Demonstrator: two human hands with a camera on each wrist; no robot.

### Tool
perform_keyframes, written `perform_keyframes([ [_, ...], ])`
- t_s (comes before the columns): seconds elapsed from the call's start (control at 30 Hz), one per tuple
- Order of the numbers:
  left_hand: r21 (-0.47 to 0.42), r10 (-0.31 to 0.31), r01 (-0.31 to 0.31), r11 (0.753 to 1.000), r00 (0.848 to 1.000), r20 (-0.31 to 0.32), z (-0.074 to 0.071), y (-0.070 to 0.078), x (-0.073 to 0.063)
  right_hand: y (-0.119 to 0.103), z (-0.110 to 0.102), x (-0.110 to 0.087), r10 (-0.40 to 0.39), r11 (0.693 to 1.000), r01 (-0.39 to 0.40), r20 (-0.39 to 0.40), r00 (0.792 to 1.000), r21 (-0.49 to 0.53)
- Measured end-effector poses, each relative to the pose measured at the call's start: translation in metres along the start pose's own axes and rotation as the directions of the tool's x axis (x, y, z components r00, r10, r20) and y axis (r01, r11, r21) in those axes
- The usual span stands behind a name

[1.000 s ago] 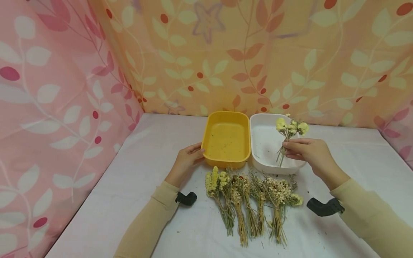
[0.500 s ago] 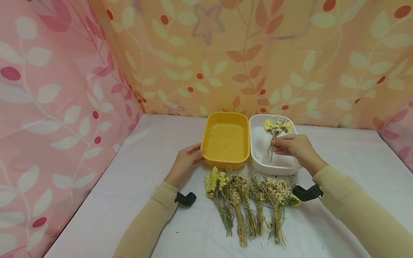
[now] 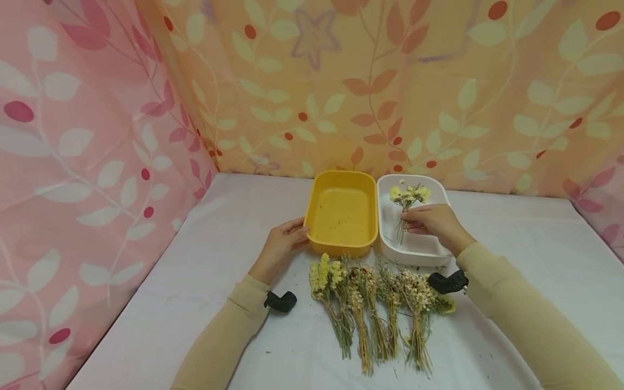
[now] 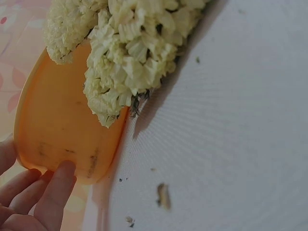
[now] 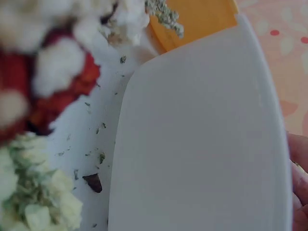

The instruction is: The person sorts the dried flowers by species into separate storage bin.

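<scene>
My right hand [image 3: 439, 222] pinches the stems of a small bunch of yellow dried flowers [image 3: 409, 196] over the white plastic tray [image 3: 426, 260]; the blooms point up and away. In the right wrist view the white tray's wall [image 5: 202, 134] hides most of that hand, with only part of the fingers [image 5: 301, 187] showing at the right edge. On the left, my left hand [image 3: 283, 241] touches the near-left side of the yellow tray [image 3: 341, 246], its fingers fairly straight. The left wrist view shows fingertips [image 4: 62, 173] against the yellow tray's outer wall [image 4: 62, 125].
Several tied bunches of dried flowers [image 3: 372, 309] lie in a row before the trays. Plant crumbs are scattered on the white tablecloth [image 3: 273, 352] and inside both trays. A patterned orange curtain [image 3: 273, 81] hangs behind, a pink one [image 3: 88, 162] at the left.
My right hand has moved left with the yellow flower bunch, from the white tray's right side to over its middle. My left hand stays by the yellow tray.
</scene>
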State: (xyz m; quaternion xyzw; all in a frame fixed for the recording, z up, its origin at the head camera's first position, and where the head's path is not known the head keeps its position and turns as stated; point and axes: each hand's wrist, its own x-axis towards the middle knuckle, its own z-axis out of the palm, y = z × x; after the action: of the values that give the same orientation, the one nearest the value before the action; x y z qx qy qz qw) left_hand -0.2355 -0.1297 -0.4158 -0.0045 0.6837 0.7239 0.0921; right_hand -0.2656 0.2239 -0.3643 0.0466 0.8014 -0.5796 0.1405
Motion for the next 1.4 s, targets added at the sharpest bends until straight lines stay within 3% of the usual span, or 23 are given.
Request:
perform_keyframes([
  [0.53, -0.005, 0.001, -0.001, 1.0, 1.0, -0.005, 0.0, 0.0, 0.0, 0.012, 0.006, 0.017, 0.081, 0.997, -0.081, 0.024, 0.996, 0.006],
  [1.03, -0.001, 0.003, -0.003, 1.0, 1.0, -0.004, 0.0, -0.001, 0.0, 0.017, 0.007, 0.024, 0.165, 0.984, -0.171, 0.11, 0.98, 0.045],
  [1.4, 0.004, 0.005, -0.005, 1.0, 1.0, -0.007, -0.001, -0.002, 0.001, 0.018, 0.007, 0.025, 0.155, 0.988, -0.153, 0.07, 0.985, -0.029],
])
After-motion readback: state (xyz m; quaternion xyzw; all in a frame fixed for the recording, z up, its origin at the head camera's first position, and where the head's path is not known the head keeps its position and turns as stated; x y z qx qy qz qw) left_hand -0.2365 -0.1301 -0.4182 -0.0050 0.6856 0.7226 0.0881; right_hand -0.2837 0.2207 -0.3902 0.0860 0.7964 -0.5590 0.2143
